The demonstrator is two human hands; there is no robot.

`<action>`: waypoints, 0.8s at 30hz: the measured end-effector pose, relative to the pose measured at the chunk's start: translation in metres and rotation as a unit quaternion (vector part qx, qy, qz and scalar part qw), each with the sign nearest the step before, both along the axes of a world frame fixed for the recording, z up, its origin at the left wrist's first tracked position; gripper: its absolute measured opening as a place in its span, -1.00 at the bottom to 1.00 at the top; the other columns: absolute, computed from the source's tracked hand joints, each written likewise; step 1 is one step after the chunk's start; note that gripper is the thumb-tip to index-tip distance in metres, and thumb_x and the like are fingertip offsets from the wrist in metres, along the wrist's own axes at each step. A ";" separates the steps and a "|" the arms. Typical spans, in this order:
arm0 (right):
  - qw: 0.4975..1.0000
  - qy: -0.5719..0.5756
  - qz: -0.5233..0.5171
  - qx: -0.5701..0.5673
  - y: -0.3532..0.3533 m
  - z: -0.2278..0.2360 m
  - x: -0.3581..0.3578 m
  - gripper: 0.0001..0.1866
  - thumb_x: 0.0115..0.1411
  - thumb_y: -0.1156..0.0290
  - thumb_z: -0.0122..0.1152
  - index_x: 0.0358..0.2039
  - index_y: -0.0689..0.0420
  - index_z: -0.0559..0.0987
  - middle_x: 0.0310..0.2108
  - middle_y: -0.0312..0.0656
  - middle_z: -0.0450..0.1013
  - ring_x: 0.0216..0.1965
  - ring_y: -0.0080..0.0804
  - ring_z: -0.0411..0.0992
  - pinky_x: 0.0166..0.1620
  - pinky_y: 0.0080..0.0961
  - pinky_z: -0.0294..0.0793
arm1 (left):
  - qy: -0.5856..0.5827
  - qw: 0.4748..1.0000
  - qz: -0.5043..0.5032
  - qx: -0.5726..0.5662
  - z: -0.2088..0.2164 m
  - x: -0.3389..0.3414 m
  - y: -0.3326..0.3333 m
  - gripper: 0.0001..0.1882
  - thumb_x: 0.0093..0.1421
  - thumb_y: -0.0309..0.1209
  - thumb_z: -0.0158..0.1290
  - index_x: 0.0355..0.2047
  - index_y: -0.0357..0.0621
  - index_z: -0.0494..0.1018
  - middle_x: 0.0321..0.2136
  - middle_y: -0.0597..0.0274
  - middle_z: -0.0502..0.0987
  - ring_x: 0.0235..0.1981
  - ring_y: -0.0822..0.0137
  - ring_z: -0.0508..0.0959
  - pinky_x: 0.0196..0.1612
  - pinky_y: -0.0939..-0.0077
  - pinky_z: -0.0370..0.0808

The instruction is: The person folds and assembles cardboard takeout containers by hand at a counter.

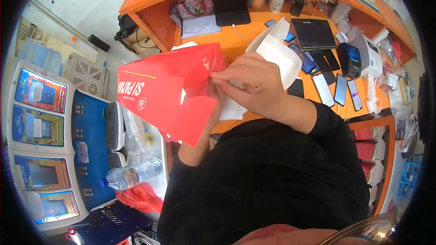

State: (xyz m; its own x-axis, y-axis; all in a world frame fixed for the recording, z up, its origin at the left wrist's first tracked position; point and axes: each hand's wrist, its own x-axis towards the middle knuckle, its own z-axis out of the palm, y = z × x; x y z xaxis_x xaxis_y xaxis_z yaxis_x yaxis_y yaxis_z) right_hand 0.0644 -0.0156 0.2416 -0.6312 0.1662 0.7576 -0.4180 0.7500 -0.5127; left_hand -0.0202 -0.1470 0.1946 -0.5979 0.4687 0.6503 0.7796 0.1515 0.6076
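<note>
Folding looked to be the step in hand, and doing it well seemed to call for keeping the red cardboard carton (168, 95) steady from beneath while the upper fingers ran the flap down along its crease without tearing the edge.

Largest in view was the orange desk (236, 41), spread across the twelve o'clock side and crowded toward two o'clock with a dark tablet (314, 33) and a row of phones (334, 88). A blue-and-white water dispenser (91, 131) stood out at nine o'clock, with a plastic water bottle (131, 175) lying near seven.

The carton sat in front of the person's chest, just left of centre, over the desk's near edge. It was flat-sided, glossy red, with pale lettering and a small round emblem on one face, its lower panel angling down to a point around seven o'clock. A white paper-like box (277, 52) lay behind it toward one o'clock.

The right hand (254, 84) was pinched on the carton's upper right corner, fingertips closed over the flap. The left hand (213, 104) was mostly hidden behind the panel; I could not tell its grip, though its forearm rose up under the carton.
</note>
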 end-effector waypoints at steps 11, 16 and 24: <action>0.980 0.108 0.021 0.165 0.021 0.038 -0.007 -0.76 0.22 0.23 0.24 -0.19 0.06 0.65 -0.13 -0.21 0.53 -0.03 -0.15 0.43 0.14 -0.22 0.21 | 0.013 0.996 -0.089 -0.027 0.000 -0.031 -0.011 -0.58 0.11 -0.78 -0.18 -0.10 -0.12 0.47 -0.26 0.15 0.61 -0.24 0.07 0.61 0.24 -0.01 0.26; 0.974 0.046 0.170 0.139 0.059 0.039 0.000 -0.83 -0.08 0.28 0.47 -0.43 -0.08 0.65 -0.41 -0.39 0.49 -0.19 -0.37 0.42 0.09 -0.20 0.17 | -0.018 0.990 -0.057 -0.127 0.023 -0.038 -0.017 -0.58 0.13 -0.75 -0.13 -0.06 -0.08 0.46 -0.33 0.19 0.62 -0.20 0.15 0.60 0.26 0.08 0.28; 0.986 0.002 -0.027 0.165 0.043 0.035 -0.006 -0.90 -0.01 0.43 0.41 -0.45 -0.09 0.66 -0.43 -0.36 0.34 -0.33 -0.38 0.33 -0.27 -0.42 0.23 | 0.094 0.984 -0.060 -0.138 0.055 -0.024 -0.010 -0.54 0.16 -0.66 0.02 0.08 -0.05 0.34 -0.50 0.29 0.61 -0.36 0.28 0.60 0.09 0.31 0.26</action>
